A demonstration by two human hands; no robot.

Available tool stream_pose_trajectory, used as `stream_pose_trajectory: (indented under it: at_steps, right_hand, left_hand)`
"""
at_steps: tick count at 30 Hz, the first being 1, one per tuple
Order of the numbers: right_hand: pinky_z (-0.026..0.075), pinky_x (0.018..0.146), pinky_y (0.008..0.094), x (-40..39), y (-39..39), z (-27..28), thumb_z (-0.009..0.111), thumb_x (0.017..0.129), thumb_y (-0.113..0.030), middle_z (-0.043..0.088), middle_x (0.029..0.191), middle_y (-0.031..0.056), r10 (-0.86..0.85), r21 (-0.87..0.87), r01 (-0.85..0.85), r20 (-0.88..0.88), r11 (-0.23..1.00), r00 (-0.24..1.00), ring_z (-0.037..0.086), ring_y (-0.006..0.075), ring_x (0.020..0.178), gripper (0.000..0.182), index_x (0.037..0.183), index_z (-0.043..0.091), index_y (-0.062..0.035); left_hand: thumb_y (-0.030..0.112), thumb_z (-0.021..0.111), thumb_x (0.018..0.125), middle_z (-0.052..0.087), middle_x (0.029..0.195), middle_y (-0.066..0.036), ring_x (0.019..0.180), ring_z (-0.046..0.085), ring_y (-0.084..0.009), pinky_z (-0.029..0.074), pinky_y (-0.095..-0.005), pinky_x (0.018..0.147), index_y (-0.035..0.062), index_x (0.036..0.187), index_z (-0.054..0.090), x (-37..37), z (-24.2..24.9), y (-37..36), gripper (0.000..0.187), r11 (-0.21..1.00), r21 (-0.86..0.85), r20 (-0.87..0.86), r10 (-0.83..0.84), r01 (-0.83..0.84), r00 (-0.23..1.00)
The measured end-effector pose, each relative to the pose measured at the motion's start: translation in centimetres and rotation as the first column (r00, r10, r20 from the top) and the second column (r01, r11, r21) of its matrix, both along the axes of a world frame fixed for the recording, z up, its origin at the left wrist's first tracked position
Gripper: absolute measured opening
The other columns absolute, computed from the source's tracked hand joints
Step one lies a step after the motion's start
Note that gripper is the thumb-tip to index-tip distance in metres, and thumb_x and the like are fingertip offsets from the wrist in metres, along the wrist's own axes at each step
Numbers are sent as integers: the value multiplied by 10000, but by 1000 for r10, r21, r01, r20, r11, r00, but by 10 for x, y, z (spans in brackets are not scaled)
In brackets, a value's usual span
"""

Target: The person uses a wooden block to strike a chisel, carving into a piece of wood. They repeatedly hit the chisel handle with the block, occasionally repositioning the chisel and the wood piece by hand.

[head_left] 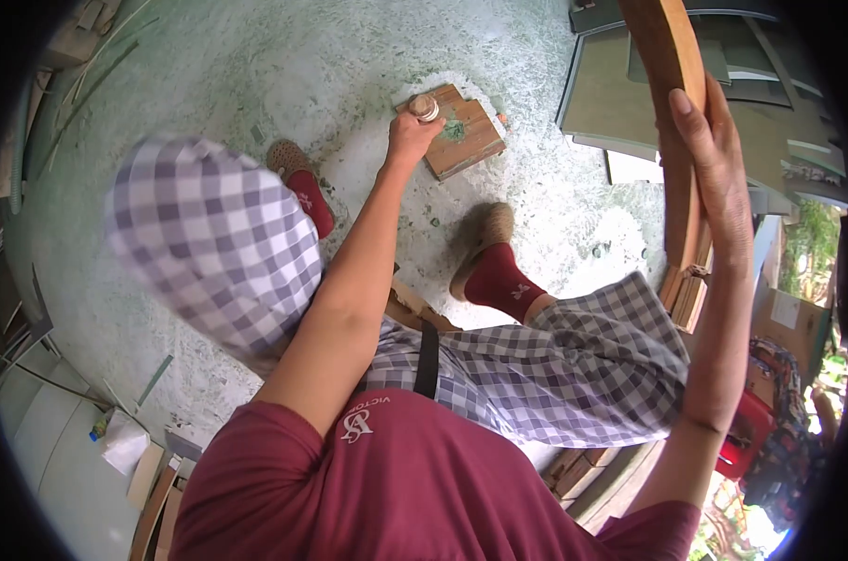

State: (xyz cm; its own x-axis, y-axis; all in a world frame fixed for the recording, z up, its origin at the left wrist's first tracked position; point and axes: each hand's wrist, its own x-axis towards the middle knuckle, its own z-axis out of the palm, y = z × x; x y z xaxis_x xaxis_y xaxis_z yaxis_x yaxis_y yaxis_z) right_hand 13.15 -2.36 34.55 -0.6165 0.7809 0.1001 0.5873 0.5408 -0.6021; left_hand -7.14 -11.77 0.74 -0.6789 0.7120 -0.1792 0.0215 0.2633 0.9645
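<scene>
My left hand (pixel 414 138) reaches down to the floor, its fingers closed around a small round thing with a brown top and a pale rim (pixel 424 107). Its exact kind is hard to make out. Beneath and beside it lies a flat wooden board (pixel 475 150) with a green smear on its top. Off to the right, my right hand (pixel 714 159) grips a long, slightly curved wooden beam (pixel 672 65) that stands upright. The thumb lies along the near face, and the other fingers are partly hidden behind the wood.
Dusty whitish-green floor (pixel 302 75) surrounds the board. My brown clogs (pixel 499 226) stand either side below it. Grey-green panels (pixel 606 89) lean at the upper right. Wood pieces (pixel 690 294) stand below the beam. A red plastic item (pixel 749 435) sits at lower right.
</scene>
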Motion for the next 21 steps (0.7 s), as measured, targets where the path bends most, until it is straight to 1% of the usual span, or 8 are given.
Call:
stream_pose_trajectory:
  at_steps: [2,4,9,10,12,14,18,21]
  right_hand:
    - [448,771,300,0,-12,-12,608,780,-606,566,984,122,32,33,-29,-77,999,997,552,171,886,816,1290,450,11]
    - [477,809,336,-4,-34,-18,641,738,-610,601,987,190,28,-38,-33,-125,999,992,604,238,920,880,1273,442,60]
    - [529,704,338,6,-48,-53,688,673,-657,616,941,218,-42,-43,36,-148,998,988,646,261,843,954,1258,453,61]
    - [528,708,341,9,-51,-57,677,680,-660,614,940,226,-80,-141,59,-148,988,986,645,265,850,958,1263,446,64]
    - [524,718,336,17,-51,-76,682,698,-634,611,951,219,-139,-254,82,-215,964,967,641,256,846,923,1258,448,62]
    - [513,735,327,18,-49,-97,702,718,-563,609,961,193,-171,-237,95,-325,967,930,629,232,837,848,1244,457,56]
    - [517,706,333,25,-46,-103,682,739,-532,620,932,201,-259,-343,159,-270,926,927,639,236,810,821,1243,449,73]
    - [536,691,342,28,-45,-109,665,734,-580,628,924,205,-290,-339,194,-259,920,921,655,239,801,850,1250,455,62]
  left_hand:
    - [106,725,751,620,875,-7,832,560,-101,450,-270,783,110,994,598,-1,-14,7,274,999,12,-7,37,-37,999]
    - [113,729,745,632,890,-12,839,574,-108,456,-274,791,105,992,603,-3,-12,9,277,989,146,-34,38,-32,999]
    - [109,732,733,650,911,-14,855,590,-102,465,-276,800,87,989,613,-11,-7,11,283,990,92,-112,-95,105,989]
    - [103,728,738,645,906,-6,849,583,-98,462,-273,792,85,988,612,-10,-9,11,276,993,59,-118,-98,106,988]
    - [98,723,743,639,901,1,843,575,-94,460,-269,784,82,987,612,-4,-14,4,269,993,6,-120,-114,116,986]
    - [83,714,760,623,884,20,830,557,-87,452,-266,763,73,984,610,-6,-13,0,247,993,77,-95,-84,91,992]
    - [77,712,778,614,857,21,792,545,-71,449,-247,731,48,969,615,-7,-9,-2,216,986,133,-47,-93,99,995]
    - [70,704,788,621,862,15,792,551,-67,452,-240,733,41,961,621,-5,-8,1,195,991,89,-114,-88,98,990]
